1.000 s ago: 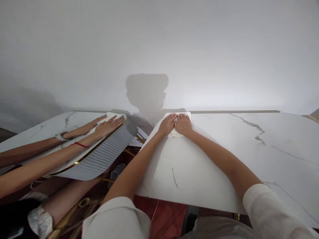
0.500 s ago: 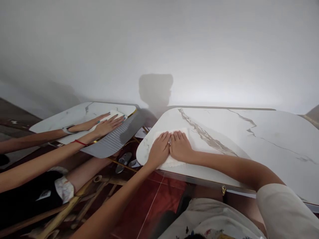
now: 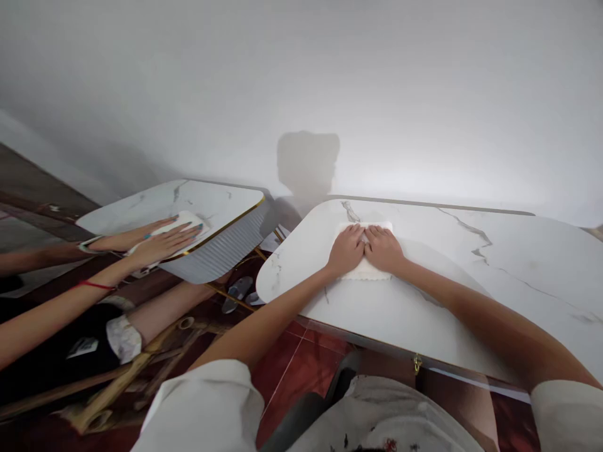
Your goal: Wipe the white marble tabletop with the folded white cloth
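Side by side, my left hand [image 3: 347,252] and my right hand [image 3: 383,251] lie palm down on a folded white cloth [image 3: 368,272]. Both hands have their fingers stretched out flat, thumbs nearly touching, pressing on the cloth without gripping it. Under it is a white marble-patterned table [image 3: 532,257] with rounded corners and grey-brown veins. The cloth rests towards the table's left part, over one of the brown veins. My palms hide most of its middle.
Left of me, another person's hands [image 3: 172,238] press a white cloth [image 3: 188,218] on a similar marble-patterned table [image 3: 226,198] with a ribbed grey side. A wall [image 3: 424,94] stands behind both tables. Bamboo furniture [image 3: 136,383] is at lower left. A brass latch [image 3: 417,363] hangs at the front edge.
Both my hands have slid the cloth right and away from me, from near the table's left front edge. The other person's hands and cloth have moved left and back towards that person.
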`<state>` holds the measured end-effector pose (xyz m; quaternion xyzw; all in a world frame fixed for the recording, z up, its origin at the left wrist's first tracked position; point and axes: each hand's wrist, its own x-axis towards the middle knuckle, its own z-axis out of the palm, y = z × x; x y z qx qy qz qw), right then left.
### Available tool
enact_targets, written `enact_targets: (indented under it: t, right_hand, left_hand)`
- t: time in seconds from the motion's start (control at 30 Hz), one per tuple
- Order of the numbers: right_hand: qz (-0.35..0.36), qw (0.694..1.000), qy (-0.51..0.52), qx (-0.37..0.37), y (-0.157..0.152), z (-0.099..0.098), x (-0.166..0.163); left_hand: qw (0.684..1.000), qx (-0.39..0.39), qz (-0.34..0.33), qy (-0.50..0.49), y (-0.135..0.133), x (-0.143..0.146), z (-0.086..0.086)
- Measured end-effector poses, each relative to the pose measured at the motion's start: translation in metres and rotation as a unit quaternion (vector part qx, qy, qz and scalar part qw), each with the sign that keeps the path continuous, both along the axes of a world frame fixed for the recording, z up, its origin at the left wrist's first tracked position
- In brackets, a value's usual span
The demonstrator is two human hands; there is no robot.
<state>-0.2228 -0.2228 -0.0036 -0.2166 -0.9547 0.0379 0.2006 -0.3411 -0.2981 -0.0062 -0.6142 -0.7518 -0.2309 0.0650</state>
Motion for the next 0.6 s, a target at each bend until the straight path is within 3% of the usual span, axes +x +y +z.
enact_targets:
  t: [0.33, 0.6]
  right_hand:
    - [-0.031, 0.999, 0.011, -0.026, 0.098, 0.007, -0.069]
    - [-0.070, 0.997, -0.020, -0.039, 0.137, 0.014, -0.099]
  left_hand:
    - [0.999, -0.016, -0.031, 0.038, 0.110, -0.078, -0.001]
    - [1.000, -0.011, -0.024, 0.011, 0.156, -0.106, 0.001]
